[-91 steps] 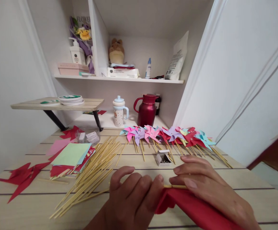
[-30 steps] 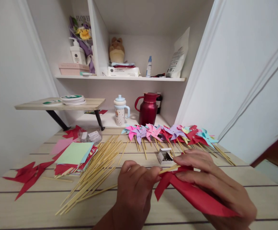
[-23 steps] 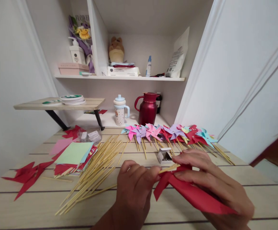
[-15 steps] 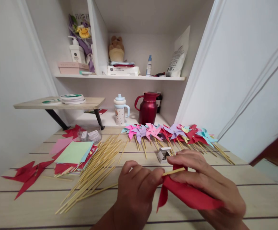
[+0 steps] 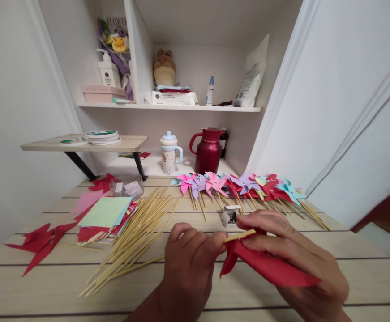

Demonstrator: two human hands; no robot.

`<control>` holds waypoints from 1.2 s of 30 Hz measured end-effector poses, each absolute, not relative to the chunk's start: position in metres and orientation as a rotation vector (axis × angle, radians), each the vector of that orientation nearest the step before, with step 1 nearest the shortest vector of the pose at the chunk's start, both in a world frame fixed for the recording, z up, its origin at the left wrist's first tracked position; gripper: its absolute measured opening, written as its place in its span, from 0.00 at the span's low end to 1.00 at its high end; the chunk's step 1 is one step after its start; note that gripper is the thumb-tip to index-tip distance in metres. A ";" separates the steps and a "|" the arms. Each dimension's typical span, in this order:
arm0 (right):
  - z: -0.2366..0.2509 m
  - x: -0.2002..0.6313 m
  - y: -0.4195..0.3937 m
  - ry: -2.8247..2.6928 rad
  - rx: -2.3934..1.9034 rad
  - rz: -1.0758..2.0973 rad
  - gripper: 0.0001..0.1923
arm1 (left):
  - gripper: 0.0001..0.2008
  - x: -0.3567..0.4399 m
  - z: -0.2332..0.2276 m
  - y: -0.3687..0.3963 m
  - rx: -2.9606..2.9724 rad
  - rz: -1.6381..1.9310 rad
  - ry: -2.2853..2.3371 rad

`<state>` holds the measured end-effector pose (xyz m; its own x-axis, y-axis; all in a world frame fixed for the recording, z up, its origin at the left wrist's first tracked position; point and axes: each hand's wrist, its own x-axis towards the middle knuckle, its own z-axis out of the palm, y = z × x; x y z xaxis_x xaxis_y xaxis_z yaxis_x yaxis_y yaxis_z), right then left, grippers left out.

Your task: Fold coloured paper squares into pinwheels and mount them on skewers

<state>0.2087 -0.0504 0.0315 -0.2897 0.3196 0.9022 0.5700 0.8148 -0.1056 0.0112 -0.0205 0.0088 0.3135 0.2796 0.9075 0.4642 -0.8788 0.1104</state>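
My left hand [image 5: 191, 261] is closed, pinching a thin wooden stick [image 5: 240, 235] whose free end sticks out to the right. Behind that stick, my right hand [image 5: 295, 257] grips a red paper pinwheel [image 5: 272, 266], with one long red flap hanging below the fingers. Stick and paper meet between the two hands; the exact contact is partly hidden by fingers. Just beyond my right fingertips stands a small opened white box [image 5: 230, 216] with tiny dark metal pieces inside.
Loose wooden sticks [image 5: 130, 237] lie left of my hands, beside stacked coloured paper squares [image 5: 105, 212] and red cut paper [image 5: 43, 243]. Finished pinwheels [image 5: 245, 182] line the table's back. Behind them stand a red jug [image 5: 208, 152] and a cup [image 5: 169, 154]. A small raised shelf [image 5: 53, 144] overhangs the left.
The stick's free end has shifted slightly left and tilted up a little more. My right hand has turned slightly with the red paper, whose flap has risen.
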 end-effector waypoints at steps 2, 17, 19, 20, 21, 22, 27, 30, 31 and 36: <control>0.030 0.209 -0.050 -1.903 -0.659 -0.265 0.10 | 0.09 0.011 0.007 -0.020 -2.399 -1.602 -0.700; 0.031 0.207 -0.049 -1.931 -0.625 -0.177 0.09 | 0.13 0.012 0.012 -0.022 -2.388 -1.587 -0.694; 0.031 0.206 -0.048 -1.931 -0.626 -0.175 0.09 | 0.13 0.012 0.012 -0.022 -2.389 -1.590 -0.699; 0.031 0.206 -0.049 -1.932 -0.625 -0.173 0.10 | 0.13 0.012 0.012 -0.022 -2.389 -1.590 -0.699; 0.031 0.207 -0.049 -1.933 -0.625 -0.171 0.10 | 0.13 0.012 0.011 -0.022 -2.388 -1.590 -0.697; 0.031 0.207 -0.049 -1.937 -0.623 -0.170 0.10 | 0.13 0.012 0.011 -0.022 -2.387 -1.589 -0.695; 0.030 0.208 -0.050 -1.946 -0.612 -0.171 0.10 | 0.11 0.013 0.008 -0.022 -2.393 -1.591 -0.713; 0.030 0.209 -0.050 -1.946 -0.611 -0.160 0.09 | 0.10 0.013 0.007 -0.022 -2.393 -1.603 -0.715; 0.030 0.208 -0.050 -1.949 -0.612 -0.156 0.09 | 0.10 0.013 0.007 -0.022 -2.395 -1.600 -0.718; 0.032 0.208 -0.049 -1.962 -0.608 -0.168 0.10 | 0.10 0.013 0.006 -0.022 -2.407 -1.594 -0.730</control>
